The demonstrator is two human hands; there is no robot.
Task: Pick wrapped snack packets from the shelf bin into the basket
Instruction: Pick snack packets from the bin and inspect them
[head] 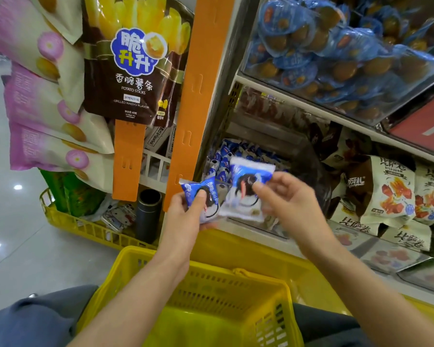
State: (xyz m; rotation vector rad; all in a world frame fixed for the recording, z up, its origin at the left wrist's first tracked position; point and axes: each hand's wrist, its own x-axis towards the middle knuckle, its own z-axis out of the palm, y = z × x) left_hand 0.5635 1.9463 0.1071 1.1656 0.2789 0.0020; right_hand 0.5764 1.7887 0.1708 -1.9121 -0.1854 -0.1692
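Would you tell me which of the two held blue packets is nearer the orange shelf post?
The left packet, gripped by the left hand; the right packet, in the right hand, lies farther away.

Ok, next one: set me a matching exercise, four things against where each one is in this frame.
Things:
1 basket
2 potato sticks bag
3 small packet
4 large packet

Places:
A hanging, upper left
B held by the right hand
C bottom centre, nearest the camera
D held by the left hand

Pairs: 1-C, 2-A, 3-D, 4-B
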